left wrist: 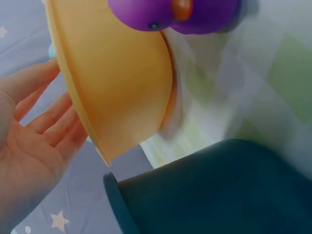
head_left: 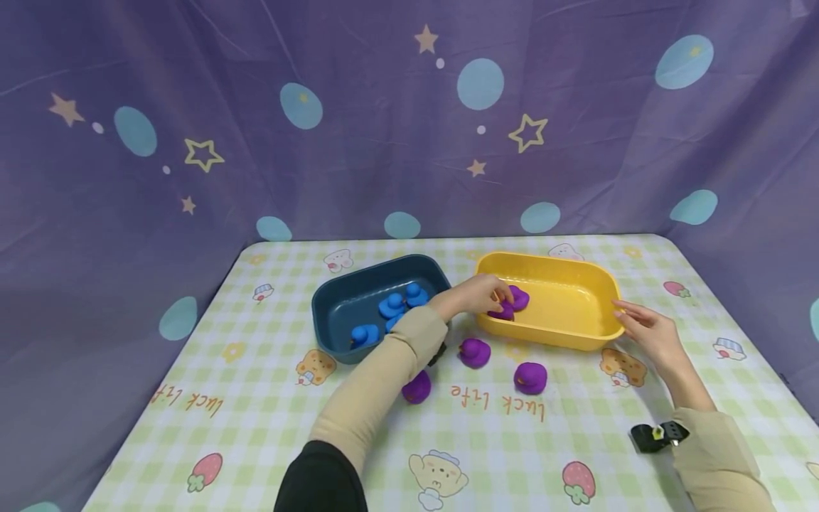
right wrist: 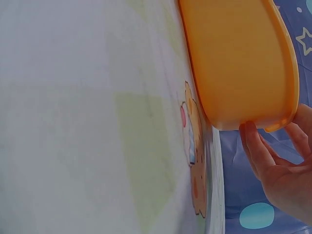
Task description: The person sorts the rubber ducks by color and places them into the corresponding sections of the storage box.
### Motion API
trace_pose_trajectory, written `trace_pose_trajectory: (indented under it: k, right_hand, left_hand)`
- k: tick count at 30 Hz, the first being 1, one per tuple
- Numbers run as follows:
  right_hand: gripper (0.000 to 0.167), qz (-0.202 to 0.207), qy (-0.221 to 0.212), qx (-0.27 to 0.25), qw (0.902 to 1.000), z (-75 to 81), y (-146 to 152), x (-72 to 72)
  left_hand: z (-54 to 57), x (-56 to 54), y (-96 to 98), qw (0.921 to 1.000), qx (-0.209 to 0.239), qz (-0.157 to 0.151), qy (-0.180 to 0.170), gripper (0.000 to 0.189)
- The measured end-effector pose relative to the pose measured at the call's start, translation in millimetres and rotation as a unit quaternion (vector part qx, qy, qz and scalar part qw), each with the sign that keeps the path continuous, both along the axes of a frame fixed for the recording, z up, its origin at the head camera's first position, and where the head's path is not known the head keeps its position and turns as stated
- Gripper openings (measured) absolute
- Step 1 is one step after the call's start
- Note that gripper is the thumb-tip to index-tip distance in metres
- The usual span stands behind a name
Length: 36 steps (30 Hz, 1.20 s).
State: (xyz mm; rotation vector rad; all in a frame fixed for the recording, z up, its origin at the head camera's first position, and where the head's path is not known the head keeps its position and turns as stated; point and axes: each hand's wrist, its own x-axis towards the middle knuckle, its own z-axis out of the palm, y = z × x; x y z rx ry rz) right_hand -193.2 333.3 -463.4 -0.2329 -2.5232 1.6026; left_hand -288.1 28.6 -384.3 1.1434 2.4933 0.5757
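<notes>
My left hand (head_left: 480, 293) reaches over the left end of a yellow plastic basin (head_left: 576, 338), its fingers around a purple toy duck (head_left: 505, 311) low inside. A second purple duck (head_left: 520, 299) lies beside that one. In the left wrist view, the basin's wall hides the left fingertips. At the basin's right end, my right hand (head_left: 652, 334) holds the rim; in the right wrist view its fingers (right wrist: 253, 141) press the outer wall, with the thumb by the rim. Three purple ducks sit on the table in front: one (head_left: 475, 353), another (head_left: 530, 378) and one (head_left: 417, 388) beside the left sleeve.
A dark blue basin (head_left: 333, 291) stands left of the yellow one, holding several blue ducks (head_left: 365, 336); the left forearm passes over its front right corner. A checked cloth (head_left: 256, 441) covers the table. Behind hangs a purple curtain (head_left: 384, 142).
</notes>
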Motion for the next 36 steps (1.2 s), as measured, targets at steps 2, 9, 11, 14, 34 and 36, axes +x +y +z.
trace_pose_trajectory:
  k: [2, 9, 11, 14, 34, 36]
  right_hand:
    - [0.051, -0.001, 0.0, -0.002, 1.0, 3.9, -3, 2.4]
    - [0.052, 0.002, 0.008, -0.007, 0.9999, -15.6, 11, -9.0]
    - [0.055, 0.005, 0.013, -0.007, 0.9999, -20.6, 14, -11.8]
    - [0.056, 0.004, 0.014, -0.01, 0.9998, -21.2, 14, -12.1]
    - [0.048, -0.001, -0.017, -0.006, 0.9998, 20.4, -13, 10.1]
    - [0.048, -0.003, -0.019, -0.005, 0.9998, 20.7, -13, 10.1]
  left_hand:
    - [1.4, 2.8, -1.6, 0.9999, 0.013, 0.002, -0.006, 0.022]
    - [6.5, 11.1, -9.2, 0.9991, 0.043, -0.005, 0.003, 0.023]
    - [8.1, 13.6, -12.1, 0.9987, 0.05, -0.008, 0.008, 0.024]
    - [10.8, 18.0, -16.7, 0.9983, 0.054, -0.009, 0.019, 0.024]
    - [23.2, 57.7, -55.4, 0.9967, 0.052, -0.003, 0.063, 0.023]
    - [23.7, 61.6, -60.1, 0.9971, 0.041, 0.003, 0.064, 0.025]
